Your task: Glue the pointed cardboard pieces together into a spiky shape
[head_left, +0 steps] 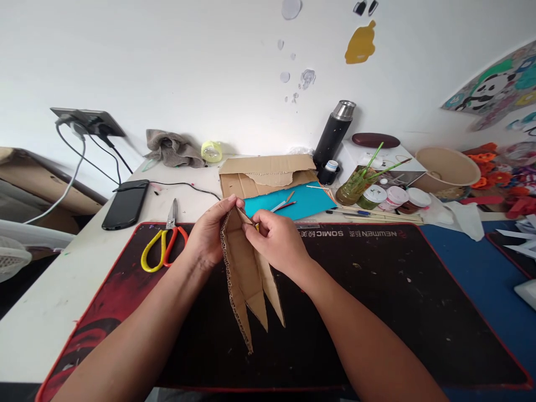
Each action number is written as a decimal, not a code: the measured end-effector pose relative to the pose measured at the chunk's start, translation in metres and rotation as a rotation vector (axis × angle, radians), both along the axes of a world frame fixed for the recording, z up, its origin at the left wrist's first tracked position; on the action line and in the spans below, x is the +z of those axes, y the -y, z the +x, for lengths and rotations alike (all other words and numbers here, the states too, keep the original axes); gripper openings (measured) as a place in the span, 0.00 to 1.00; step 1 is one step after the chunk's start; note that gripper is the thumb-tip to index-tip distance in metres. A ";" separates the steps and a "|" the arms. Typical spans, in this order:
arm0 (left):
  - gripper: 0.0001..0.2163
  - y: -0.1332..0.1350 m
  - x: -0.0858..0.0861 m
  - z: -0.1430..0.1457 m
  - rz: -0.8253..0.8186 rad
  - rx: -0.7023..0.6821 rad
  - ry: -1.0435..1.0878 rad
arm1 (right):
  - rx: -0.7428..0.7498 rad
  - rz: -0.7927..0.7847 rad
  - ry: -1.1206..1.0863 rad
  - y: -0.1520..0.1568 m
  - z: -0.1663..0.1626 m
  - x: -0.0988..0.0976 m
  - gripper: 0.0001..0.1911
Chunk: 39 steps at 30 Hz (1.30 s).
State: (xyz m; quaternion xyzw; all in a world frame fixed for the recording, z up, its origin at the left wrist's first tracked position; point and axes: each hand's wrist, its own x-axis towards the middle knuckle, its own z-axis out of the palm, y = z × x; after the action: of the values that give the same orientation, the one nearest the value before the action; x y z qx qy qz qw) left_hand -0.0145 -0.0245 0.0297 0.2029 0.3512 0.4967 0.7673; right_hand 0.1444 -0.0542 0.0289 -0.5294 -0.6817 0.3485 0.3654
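A folded piece of brown cardboard (247, 268) hangs over the black desk mat, its lower end cut into three long points. My left hand (213, 226) pinches its top left edge, the fingertips meeting at the peak. With thumb and fingers, my right hand (274, 237) grips the upper right side, just below that peak. Some of the right fingers are hidden behind the cardboard. Left of my left hand, scissors (165, 245) with one yellow and one red handle lie on the mat, blades pointing away from me.
Behind my hands lie cardboard scraps (268, 170) and a blue sheet (310, 202). A black thermos (335, 131), a jar of green water (354, 187) and paint pots (396, 196) stand at the back right. A phone (125, 205) with a cable lies left, beyond the mat (355, 312).
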 end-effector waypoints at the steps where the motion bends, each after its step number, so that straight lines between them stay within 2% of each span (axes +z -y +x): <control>1: 0.11 0.000 0.000 0.000 -0.015 0.000 0.015 | 0.001 0.001 0.000 0.000 0.000 0.000 0.13; 10: 0.11 -0.002 0.000 -0.002 -0.036 -0.011 0.020 | -0.003 0.020 0.013 0.001 -0.001 0.002 0.14; 17: 0.13 -0.009 0.002 -0.013 0.187 0.138 -0.102 | 0.004 0.023 0.027 0.002 0.000 0.002 0.15; 20: 0.17 -0.010 0.000 -0.018 0.231 0.104 -0.145 | 0.000 0.025 0.025 0.001 0.001 0.002 0.14; 25: 0.16 -0.010 -0.002 -0.021 0.293 0.030 -0.184 | -0.004 0.007 0.029 0.001 0.003 0.004 0.14; 30: 0.16 -0.009 0.000 -0.022 0.286 -0.071 -0.212 | -0.003 0.002 0.040 0.001 0.004 0.006 0.15; 39: 0.15 -0.010 0.001 -0.024 0.299 -0.054 -0.246 | 0.008 0.012 0.096 0.002 0.005 0.007 0.13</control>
State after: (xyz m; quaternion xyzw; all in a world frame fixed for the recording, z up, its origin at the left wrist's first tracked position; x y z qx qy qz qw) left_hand -0.0390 -0.0143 0.0306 0.3830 0.3592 0.4941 0.6929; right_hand 0.1490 -0.0558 0.0356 -0.5406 -0.7027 0.3202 0.3339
